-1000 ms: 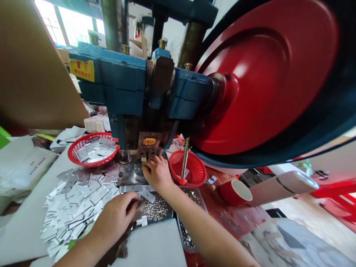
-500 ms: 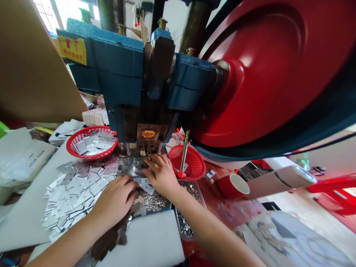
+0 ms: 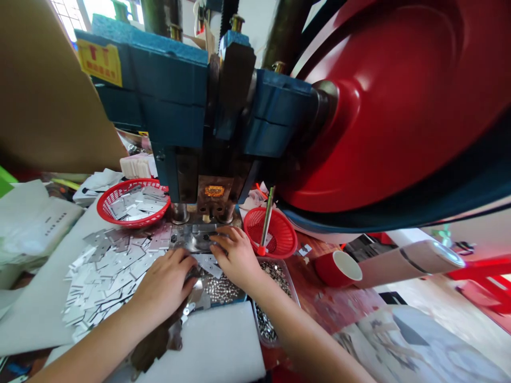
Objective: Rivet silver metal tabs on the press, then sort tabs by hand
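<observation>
- Towards nine o'clock in the head view, a white packet lay beside the work area.
- At about eight o'clock, a broad pile of flat metal plates spread over a pale surface; just beyond it, at nine, a red perforated basket held more such plates.
- The left hand stood at eight o'clock, back upward, beside the pile's right edge. Its fingers were bent and close together, the thumb pointing down — whether they pinched anything, I could not tell.
- From ten to twelve o'clock rose the blue press, with the steel bed under it at about seven.
- A few loose plates lay between the hands, in front of the bed and just beside a heap of small shiny pieces.
- The right hand was near half past six, fingers loosely spread — the tips at the right part of the bed.
- At five o'clock, a second red basket had a metal rod slanting across it; nearer the wearer, a clear box contained small metal parts.
- Towards four o'clock, a red cup touched or nearly touched a pale tumbler.
- The red flywheel filled two o'clock.
</observation>
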Action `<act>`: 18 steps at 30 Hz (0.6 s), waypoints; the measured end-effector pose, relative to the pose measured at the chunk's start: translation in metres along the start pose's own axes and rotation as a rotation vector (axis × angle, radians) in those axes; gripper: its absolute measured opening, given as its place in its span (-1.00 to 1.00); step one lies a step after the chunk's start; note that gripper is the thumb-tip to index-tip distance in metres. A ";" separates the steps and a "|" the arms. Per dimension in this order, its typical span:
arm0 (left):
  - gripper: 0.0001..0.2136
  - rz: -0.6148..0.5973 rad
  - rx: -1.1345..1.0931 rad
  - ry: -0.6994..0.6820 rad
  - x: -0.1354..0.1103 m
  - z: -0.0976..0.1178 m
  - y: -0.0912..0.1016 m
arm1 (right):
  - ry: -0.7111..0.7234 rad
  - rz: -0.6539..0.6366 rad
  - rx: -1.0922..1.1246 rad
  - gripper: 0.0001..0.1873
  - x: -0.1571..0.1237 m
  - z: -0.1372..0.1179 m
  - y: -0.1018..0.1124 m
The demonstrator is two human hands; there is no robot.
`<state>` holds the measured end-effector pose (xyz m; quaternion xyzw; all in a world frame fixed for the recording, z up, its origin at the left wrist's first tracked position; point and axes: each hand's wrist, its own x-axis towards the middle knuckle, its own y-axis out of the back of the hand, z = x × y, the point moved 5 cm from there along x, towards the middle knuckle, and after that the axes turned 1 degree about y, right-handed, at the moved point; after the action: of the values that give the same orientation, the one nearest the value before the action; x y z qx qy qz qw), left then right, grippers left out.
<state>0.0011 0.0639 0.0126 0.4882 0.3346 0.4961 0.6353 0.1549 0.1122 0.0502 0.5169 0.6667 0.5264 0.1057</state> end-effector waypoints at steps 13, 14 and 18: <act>-0.87 -0.053 -0.179 0.023 -0.003 0.001 -0.003 | -0.002 0.000 0.095 -0.80 -0.012 -0.002 0.006; -0.84 -0.062 -0.218 0.056 -0.003 0.000 -0.003 | -0.007 0.011 0.112 -0.81 -0.011 -0.001 0.006; -0.70 0.100 -0.386 0.103 0.006 -0.007 0.015 | -0.020 0.065 0.175 -0.83 -0.004 0.003 0.006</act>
<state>-0.0078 0.0724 0.0249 0.3472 0.2406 0.6065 0.6736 0.1618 0.1102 0.0522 0.5508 0.6918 0.4642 0.0495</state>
